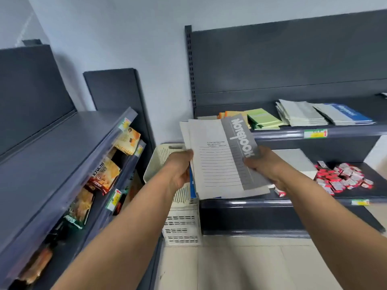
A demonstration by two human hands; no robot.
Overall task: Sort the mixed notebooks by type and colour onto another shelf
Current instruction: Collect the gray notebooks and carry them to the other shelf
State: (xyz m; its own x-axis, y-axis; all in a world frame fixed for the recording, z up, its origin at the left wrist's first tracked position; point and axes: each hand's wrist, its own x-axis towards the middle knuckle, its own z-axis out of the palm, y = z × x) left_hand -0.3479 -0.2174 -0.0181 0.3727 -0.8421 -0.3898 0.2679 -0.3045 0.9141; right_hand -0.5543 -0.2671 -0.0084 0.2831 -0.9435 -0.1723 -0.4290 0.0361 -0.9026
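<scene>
Both my hands hold a stack of white notebooks with a grey "Notebook" stripe, in the air in front of the dark shelving. My left hand grips the stack's left edge and my right hand grips its right edge, thumb on the grey stripe. A blue cover shows under the stack. On the upper shelf lie sorted piles: orange notebooks, green notebooks, grey-white notebooks and a blue-and-white pile.
A lower shelf carries a grey pad and a heap of small red-and-white packets. White slotted plastic baskets stand between the units. The left shelving holds snack packets. Beige floor tiles lie below.
</scene>
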